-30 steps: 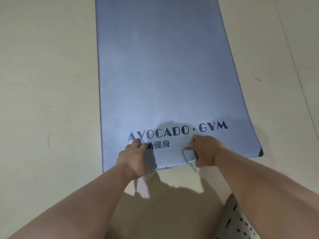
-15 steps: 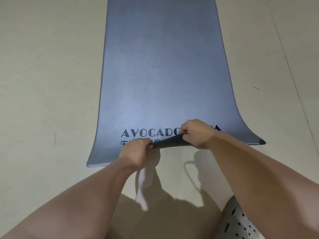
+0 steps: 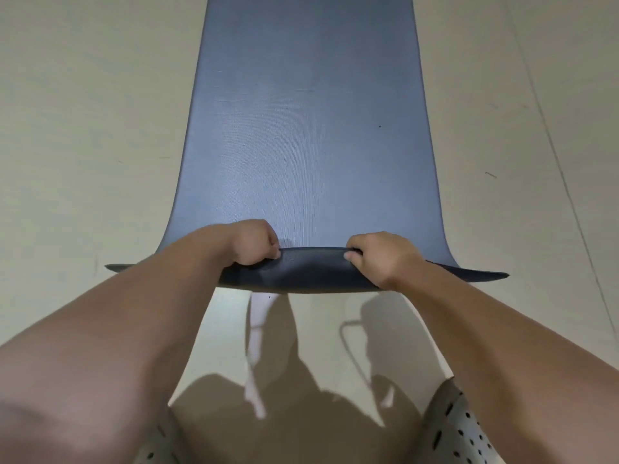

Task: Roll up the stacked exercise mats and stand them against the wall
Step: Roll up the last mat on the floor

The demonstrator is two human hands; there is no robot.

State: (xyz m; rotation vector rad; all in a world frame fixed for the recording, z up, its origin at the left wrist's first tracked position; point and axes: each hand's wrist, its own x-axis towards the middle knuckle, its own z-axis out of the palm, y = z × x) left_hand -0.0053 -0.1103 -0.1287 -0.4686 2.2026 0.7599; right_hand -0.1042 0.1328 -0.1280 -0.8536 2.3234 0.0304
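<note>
A blue-grey exercise mat (image 3: 301, 128) lies flat on the floor and stretches away from me to the top of the view. Its near end is folded over into a first dark curl (image 3: 308, 269), with both near corners flared out sideways. My left hand (image 3: 251, 242) grips the curl on its left part, fingers curled over the fold. My right hand (image 3: 382, 257) grips it on the right part in the same way. The printed lettering is hidden under the fold. I cannot tell whether another mat lies beneath.
Pale beige floor (image 3: 83, 145) surrounds the mat on both sides, with a thin seam line (image 3: 569, 195) running along the right. My spotted light shorts (image 3: 462, 430) and my shadow fill the bottom of the view.
The near edge, first lying flat with its lettering showing, has been lifted and folded forward over the mat. Both hands moved apart along the curl and away from me.
</note>
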